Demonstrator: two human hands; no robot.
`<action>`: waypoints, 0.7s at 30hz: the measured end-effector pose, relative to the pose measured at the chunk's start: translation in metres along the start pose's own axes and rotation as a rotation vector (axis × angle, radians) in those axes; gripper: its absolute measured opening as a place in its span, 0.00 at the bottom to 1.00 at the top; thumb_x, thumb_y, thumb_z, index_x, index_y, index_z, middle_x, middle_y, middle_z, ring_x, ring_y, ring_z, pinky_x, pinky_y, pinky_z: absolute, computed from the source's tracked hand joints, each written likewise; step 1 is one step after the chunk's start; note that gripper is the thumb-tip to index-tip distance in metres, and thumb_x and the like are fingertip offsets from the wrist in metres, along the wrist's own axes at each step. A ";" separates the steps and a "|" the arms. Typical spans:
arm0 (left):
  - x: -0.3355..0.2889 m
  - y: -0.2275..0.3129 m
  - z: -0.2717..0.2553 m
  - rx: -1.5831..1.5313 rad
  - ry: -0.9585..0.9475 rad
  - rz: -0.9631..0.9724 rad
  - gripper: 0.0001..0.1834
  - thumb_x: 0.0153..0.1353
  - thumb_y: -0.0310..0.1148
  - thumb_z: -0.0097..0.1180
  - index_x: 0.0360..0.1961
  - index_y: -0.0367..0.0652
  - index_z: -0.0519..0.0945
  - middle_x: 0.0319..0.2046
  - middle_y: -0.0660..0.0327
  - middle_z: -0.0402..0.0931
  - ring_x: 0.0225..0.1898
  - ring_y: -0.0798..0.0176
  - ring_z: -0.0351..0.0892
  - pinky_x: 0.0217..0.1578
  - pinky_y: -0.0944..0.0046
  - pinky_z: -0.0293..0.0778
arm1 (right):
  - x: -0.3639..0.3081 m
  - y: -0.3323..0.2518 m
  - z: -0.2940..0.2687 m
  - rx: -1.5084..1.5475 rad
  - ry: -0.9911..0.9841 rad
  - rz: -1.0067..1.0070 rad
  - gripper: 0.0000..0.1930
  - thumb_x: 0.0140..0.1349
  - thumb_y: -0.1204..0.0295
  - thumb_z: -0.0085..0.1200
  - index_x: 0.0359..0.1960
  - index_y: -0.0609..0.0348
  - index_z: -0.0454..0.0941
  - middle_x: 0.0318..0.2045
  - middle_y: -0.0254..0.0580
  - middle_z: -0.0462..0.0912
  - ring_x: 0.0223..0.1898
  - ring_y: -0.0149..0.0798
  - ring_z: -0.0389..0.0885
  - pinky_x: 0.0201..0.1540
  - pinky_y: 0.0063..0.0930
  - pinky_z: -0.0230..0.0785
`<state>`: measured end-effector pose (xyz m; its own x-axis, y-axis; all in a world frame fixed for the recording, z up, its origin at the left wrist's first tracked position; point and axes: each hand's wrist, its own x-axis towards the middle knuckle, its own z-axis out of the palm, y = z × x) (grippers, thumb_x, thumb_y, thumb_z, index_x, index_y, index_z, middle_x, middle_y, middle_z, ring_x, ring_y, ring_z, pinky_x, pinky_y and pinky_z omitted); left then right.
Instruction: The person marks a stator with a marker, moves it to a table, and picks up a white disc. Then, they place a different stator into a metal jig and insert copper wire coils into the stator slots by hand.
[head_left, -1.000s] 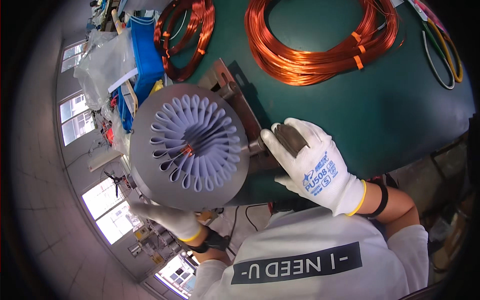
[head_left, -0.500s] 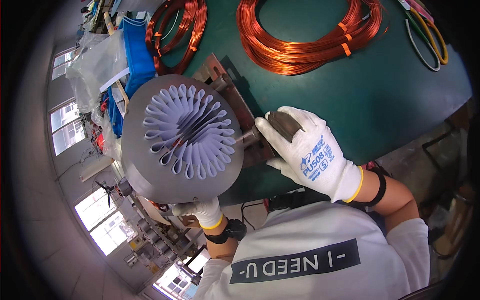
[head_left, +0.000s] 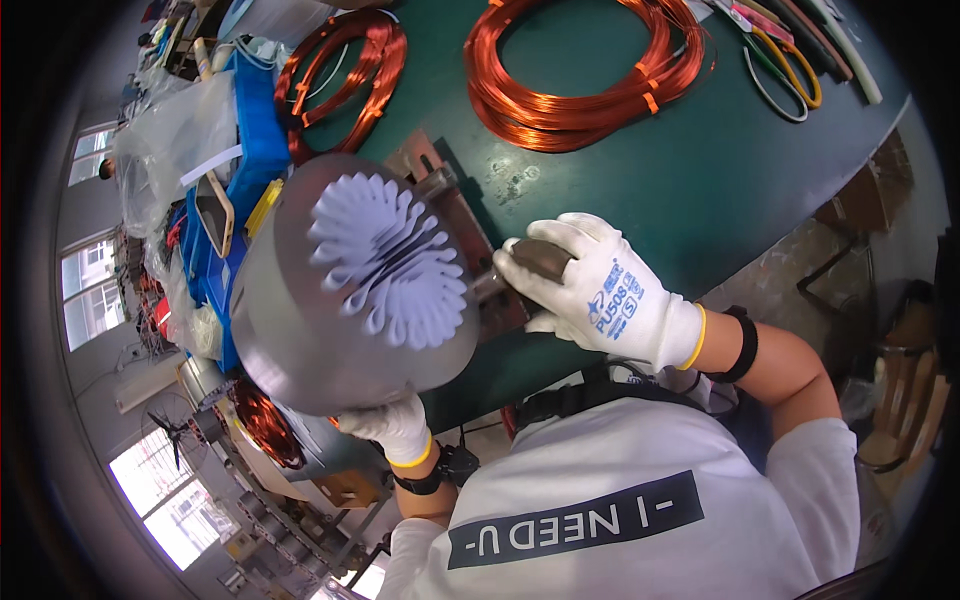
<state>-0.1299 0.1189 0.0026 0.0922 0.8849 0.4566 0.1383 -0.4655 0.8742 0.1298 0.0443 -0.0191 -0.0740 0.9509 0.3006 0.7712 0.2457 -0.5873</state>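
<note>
A large grey cylinder (head_left: 290,310) like a motor stator stands tilted at the left, its round opening towards me. Pale folded paper liners (head_left: 395,215) loop in a ring inside that opening. My left hand (head_left: 390,425), in a white glove, supports the cylinder's lower rim; its fingers are partly hidden underneath. To the right, my gloved right hand (head_left: 625,300) is closed around a dark rounded handle (head_left: 540,258). The handle lies beside a short metal rod (head_left: 487,287) and a rusty metal bracket (head_left: 440,185) next to the cylinder.
Coils of copper wire (head_left: 540,135) lie on the green table (head_left: 760,190). Scissors (head_left: 780,70) rest at the far right. A blue bin (head_left: 260,120) with plastic bags and a phone (head_left: 215,215) stands left of the cylinder. More copper wire (head_left: 265,425) sits below it.
The view has shifted, and the cylinder shows more of its side and a narrower opening. Both hands keep their places on the cylinder and the handle.
</note>
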 end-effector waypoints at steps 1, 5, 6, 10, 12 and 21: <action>-0.005 -0.005 -0.011 -0.167 0.059 -0.022 0.42 0.69 0.58 0.42 0.71 0.38 0.52 0.72 0.52 0.51 0.71 0.53 0.55 0.68 0.52 0.54 | 0.000 -0.001 0.000 -0.018 -0.013 -0.034 0.35 0.47 0.59 0.66 0.59 0.53 0.72 0.53 0.38 0.77 0.55 0.46 0.71 0.58 0.44 0.66; -0.004 -0.022 -0.058 0.464 -0.409 0.689 0.50 0.63 0.45 0.61 0.73 0.36 0.43 0.74 0.51 0.43 0.72 0.49 0.51 0.69 0.50 0.53 | 0.001 -0.003 -0.001 -0.043 -0.030 -0.038 0.33 0.49 0.57 0.65 0.59 0.51 0.73 0.54 0.33 0.77 0.56 0.44 0.71 0.61 0.42 0.63; -0.005 -0.015 -0.054 0.926 -0.277 0.771 0.55 0.61 0.46 0.62 0.73 0.38 0.35 0.74 0.52 0.41 0.72 0.48 0.50 0.70 0.49 0.52 | 0.001 -0.003 0.000 -0.051 -0.014 -0.017 0.33 0.49 0.57 0.65 0.59 0.51 0.73 0.54 0.32 0.77 0.56 0.43 0.71 0.61 0.42 0.63; 0.008 0.008 -0.023 1.244 -0.228 0.926 0.64 0.55 0.40 0.68 0.72 0.36 0.27 0.74 0.49 0.39 0.73 0.45 0.47 0.71 0.48 0.52 | 0.004 -0.002 -0.001 0.001 -0.030 0.000 0.34 0.49 0.56 0.65 0.59 0.51 0.73 0.54 0.31 0.77 0.56 0.44 0.71 0.62 0.42 0.62; 0.007 0.005 -0.027 1.320 -0.187 0.987 0.61 0.58 0.42 0.63 0.72 0.37 0.26 0.74 0.49 0.39 0.73 0.45 0.46 0.70 0.48 0.53 | 0.005 -0.003 -0.001 0.012 -0.040 -0.001 0.33 0.50 0.56 0.65 0.59 0.51 0.73 0.52 0.33 0.78 0.57 0.43 0.71 0.63 0.42 0.62; -0.032 -0.014 -0.052 0.101 0.097 -0.134 0.55 0.58 0.50 0.64 0.74 0.45 0.40 0.73 0.55 0.45 0.71 0.51 0.52 0.70 0.46 0.49 | 0.013 -0.012 -0.007 0.273 -0.133 0.074 0.52 0.44 0.54 0.70 0.69 0.60 0.56 0.50 0.57 0.76 0.61 0.58 0.64 0.63 0.51 0.56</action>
<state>-0.1862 0.0987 -0.0158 -0.0281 0.9344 0.3552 0.2419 -0.3384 0.9094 0.1244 0.0527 -0.0026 -0.1203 0.9799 0.1589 0.5807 0.1993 -0.7893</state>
